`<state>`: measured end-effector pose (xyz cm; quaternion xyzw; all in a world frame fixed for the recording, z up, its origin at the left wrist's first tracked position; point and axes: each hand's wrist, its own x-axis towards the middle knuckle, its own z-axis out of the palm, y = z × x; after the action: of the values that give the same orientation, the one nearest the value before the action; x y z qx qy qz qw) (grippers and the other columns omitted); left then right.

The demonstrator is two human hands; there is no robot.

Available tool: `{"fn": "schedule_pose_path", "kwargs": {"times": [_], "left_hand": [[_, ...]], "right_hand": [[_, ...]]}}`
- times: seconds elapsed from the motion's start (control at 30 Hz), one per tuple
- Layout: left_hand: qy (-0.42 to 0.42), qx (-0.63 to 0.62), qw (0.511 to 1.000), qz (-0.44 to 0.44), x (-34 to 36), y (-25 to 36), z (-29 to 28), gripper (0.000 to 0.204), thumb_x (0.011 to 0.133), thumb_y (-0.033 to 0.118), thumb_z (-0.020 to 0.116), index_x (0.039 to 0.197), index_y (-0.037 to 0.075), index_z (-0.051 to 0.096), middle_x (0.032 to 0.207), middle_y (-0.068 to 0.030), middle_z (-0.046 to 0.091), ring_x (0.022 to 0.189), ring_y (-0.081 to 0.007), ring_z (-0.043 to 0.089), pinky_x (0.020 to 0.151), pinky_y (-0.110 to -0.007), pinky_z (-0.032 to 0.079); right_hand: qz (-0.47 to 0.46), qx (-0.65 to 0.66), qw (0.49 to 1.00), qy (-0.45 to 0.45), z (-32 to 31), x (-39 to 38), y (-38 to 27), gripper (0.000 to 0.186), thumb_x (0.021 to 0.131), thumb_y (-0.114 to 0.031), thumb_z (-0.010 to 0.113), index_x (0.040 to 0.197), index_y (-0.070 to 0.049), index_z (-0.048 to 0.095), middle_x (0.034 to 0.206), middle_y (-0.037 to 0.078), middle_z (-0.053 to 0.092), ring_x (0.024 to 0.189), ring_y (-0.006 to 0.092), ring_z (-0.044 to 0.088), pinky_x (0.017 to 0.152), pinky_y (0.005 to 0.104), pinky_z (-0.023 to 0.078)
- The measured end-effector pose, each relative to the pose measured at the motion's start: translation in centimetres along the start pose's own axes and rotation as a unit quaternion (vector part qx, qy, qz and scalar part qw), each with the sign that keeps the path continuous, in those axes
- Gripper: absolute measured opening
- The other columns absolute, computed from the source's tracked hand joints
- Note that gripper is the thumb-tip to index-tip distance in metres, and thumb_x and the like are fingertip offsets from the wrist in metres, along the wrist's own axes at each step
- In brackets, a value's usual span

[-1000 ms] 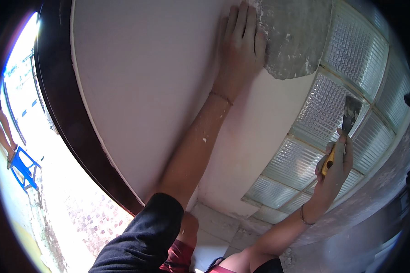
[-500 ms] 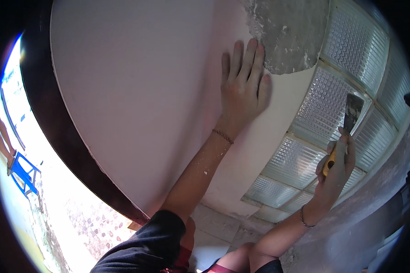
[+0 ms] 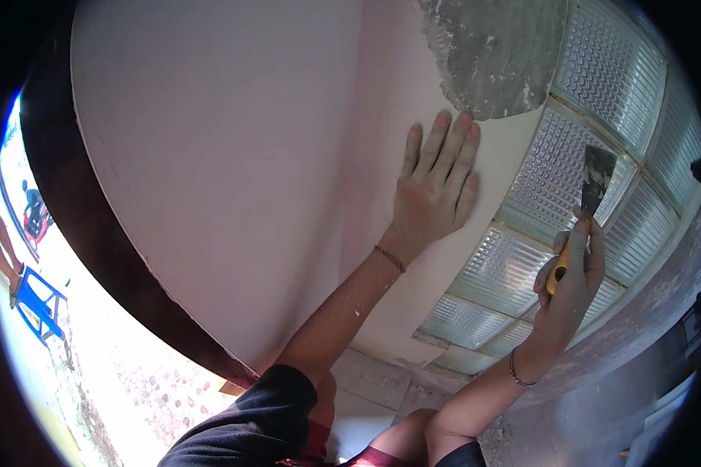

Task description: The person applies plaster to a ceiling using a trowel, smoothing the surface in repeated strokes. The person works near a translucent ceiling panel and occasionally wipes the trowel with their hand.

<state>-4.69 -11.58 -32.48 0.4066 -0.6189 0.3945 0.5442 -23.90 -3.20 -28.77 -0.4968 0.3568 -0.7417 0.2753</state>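
Fingers outstretched, my left hand (image 3: 435, 180) lies flat on the white wall (image 3: 265, 140). Its fingertips are just under the bare grey patch (image 3: 506, 58), whose ragged edge shows where the white coat is gone. My right hand (image 3: 572, 265) is wrapped round the yellow handle of a putty knife (image 3: 598, 180). The tool's dark blade points up and carries pale smears. Behind it is a panel of ribbed glass blocks (image 3: 498, 268); the blade seems apart from the grey patch. Dust coats both hands.
A dark door frame (image 3: 93, 233) curves down the left side. Outside it, a blue stool (image 3: 39, 303) stands in bright light, with a person's legs (image 3: 6, 249) beside it. Below are floor tiles (image 3: 366, 389) and my knees.
My left hand has slid down and slightly right along the wall, away from beside the grey patch. The putty knife has shifted slightly left and up in my right hand.
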Motion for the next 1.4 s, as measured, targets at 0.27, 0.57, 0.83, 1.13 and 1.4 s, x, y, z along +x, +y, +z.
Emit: {"fn": "schedule_pose_path", "kwargs": {"times": [0.27,0.57,0.83,1.13,1.4], "left_hand": [[-0.061,0.006,0.998,0.018,-3.5,2.5,0.7,0.061,0.101,0.029,0.049,0.156,0.004,0.041,0.165,-0.0163,0.034,0.155,-0.0338,0.027,0.125,-0.059,0.014],[-0.107,0.020,0.992,0.071,-8.8,4.6,2.0,0.060,0.099,0.032,0.053,0.153,0.006,0.046,0.164,-0.0141,0.037,0.153,-0.0312,0.032,0.125,-0.058,0.017],[-0.096,0.020,0.984,0.150,-12.9,4.2,1.2,0.049,0.094,0.022,0.055,0.140,0.007,0.060,0.158,-0.0115,0.047,0.148,-0.0271,0.041,0.122,-0.052,0.029],[0.139,-0.203,0.969,-0.012,-2.1,3.2,-2.5,0.038,0.082,-0.003,0.068,0.120,0.001,0.065,0.122,-0.0142,0.068,0.104,-0.0342,0.065,0.091,-0.046,0.048],[0.071,-0.192,0.972,0.113,14.2,-0.8,-5.3,0.022,0.086,0.003,0.074,0.107,-0.002,0.071,0.101,-0.0179,0.073,0.092,-0.0306,0.071,0.078,-0.040,0.056]], "right_hand": [[-0.010,-0.015,1.000,-0.004,0.2,-0.1,-0.1,0.038,0.105,-0.036,0.061,0.125,-0.004,0.065,0.073,-0.002,0.054,0.034,0.0001,0.036,0.027,0.0166,0.022],[-0.023,-0.094,0.994,0.055,-0.2,-0.3,0.4,0.036,0.103,-0.033,0.065,0.125,-0.005,0.065,0.080,0.000,0.057,0.043,0.0025,0.044,0.036,0.0179,0.030],[-0.146,-0.264,0.943,0.139,-2.3,-1.0,-2.4,0.042,0.092,-0.039,0.078,0.119,-0.006,0.073,0.102,0.002,0.073,0.068,0.0099,0.068,0.056,0.0232,0.053],[-0.450,-0.352,0.821,-0.013,-0.6,6.3,-9.4,0.031,0.084,-0.023,0.087,0.106,-0.007,0.072,0.101,0.004,0.074,0.093,0.0177,0.072,0.078,0.0330,0.056],[-0.526,-0.375,0.741,-0.181,3.6,10.9,-15.3,0.031,0.084,-0.003,0.076,0.110,-0.001,0.060,0.088,0.004,0.065,0.079,0.0091,0.062,0.073,0.0264,0.052]]}}
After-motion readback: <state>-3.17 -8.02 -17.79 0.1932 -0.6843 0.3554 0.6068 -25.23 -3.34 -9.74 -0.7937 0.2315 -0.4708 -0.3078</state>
